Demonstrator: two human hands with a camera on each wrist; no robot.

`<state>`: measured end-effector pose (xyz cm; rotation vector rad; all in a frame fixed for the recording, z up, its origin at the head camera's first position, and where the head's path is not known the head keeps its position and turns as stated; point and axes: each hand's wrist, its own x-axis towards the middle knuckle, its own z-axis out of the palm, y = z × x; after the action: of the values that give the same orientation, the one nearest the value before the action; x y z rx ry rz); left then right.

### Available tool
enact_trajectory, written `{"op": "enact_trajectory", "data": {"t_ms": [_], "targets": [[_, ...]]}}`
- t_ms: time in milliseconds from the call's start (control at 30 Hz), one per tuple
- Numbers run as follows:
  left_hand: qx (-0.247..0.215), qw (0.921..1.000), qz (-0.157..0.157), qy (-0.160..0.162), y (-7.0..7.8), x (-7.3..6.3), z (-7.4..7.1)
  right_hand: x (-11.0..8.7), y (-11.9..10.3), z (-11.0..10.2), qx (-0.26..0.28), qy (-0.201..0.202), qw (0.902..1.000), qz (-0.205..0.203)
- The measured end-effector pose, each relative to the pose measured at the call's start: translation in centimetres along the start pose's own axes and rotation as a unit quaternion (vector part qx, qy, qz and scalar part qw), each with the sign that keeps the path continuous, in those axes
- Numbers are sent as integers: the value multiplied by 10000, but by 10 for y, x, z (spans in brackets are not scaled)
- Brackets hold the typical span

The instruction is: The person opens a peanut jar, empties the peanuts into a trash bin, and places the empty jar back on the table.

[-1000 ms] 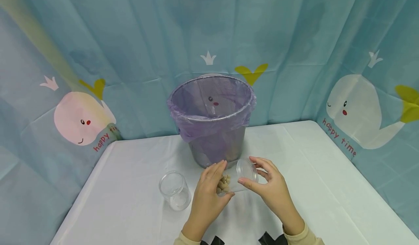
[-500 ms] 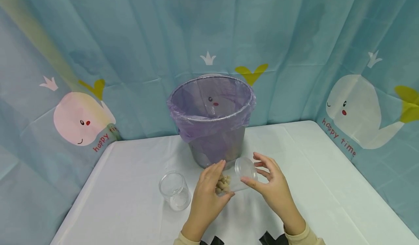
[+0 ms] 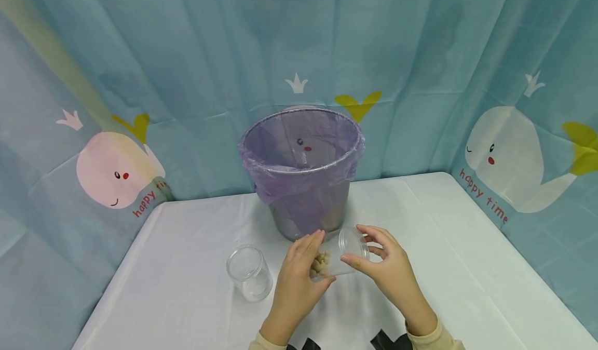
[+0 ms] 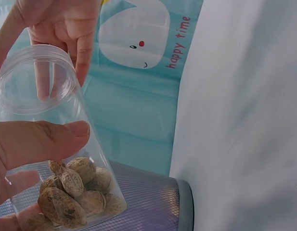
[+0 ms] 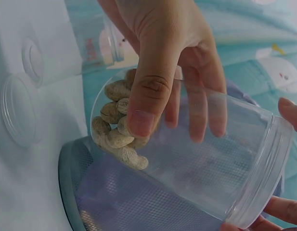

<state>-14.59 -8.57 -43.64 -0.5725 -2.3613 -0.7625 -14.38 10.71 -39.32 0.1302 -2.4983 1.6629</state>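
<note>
My left hand [image 3: 296, 280] holds a clear plastic jar [image 5: 201, 149] on its side, tilted, with the thumb on one face and fingers on the other. Several peanuts in their shells [image 4: 71, 192] lie against its base. My right hand [image 3: 385, 264] grips the ringed mouth end [image 4: 37, 82] between thumb and fingers; whether a clear lid covers that end, I cannot tell. A second clear jar [image 3: 249, 272] stands upright left of my left hand, with no contents showing. In the right wrist view, a clear round lid [image 5: 21, 109] lies on the table near it.
Behind the hands stands a wire-mesh bin [image 3: 308, 212] with a purple bag [image 3: 303, 181] folded over its rim. The white-covered table [image 3: 444, 236] stretches out to both sides. A blue whale-print curtain [image 3: 210, 54] hangs along the back and sides.
Half a second ago my right fingers were spread a little away from the mouth end; now they have come back down onto it. The held jar has shifted only slightly.
</note>
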Motion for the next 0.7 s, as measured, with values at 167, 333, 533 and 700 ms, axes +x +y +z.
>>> {"op": "enact_trajectory", "data": {"t_ms": [167,333,533,700], "targets": [[-23,10000,16,6,0,1,-1,0,2,0,30,-34,9997,-222],[-36,10000,15,18,-1,1,-2,0,1,-1,9,-37,9993,-379],[-82,10000,-7,11,0,1,-2,-1,-1,-2,43,-76,9986,-518],[-132,9999,-45,-27,-1,0,-1,0,-2,-2,36,-121,9988,-463]]}}
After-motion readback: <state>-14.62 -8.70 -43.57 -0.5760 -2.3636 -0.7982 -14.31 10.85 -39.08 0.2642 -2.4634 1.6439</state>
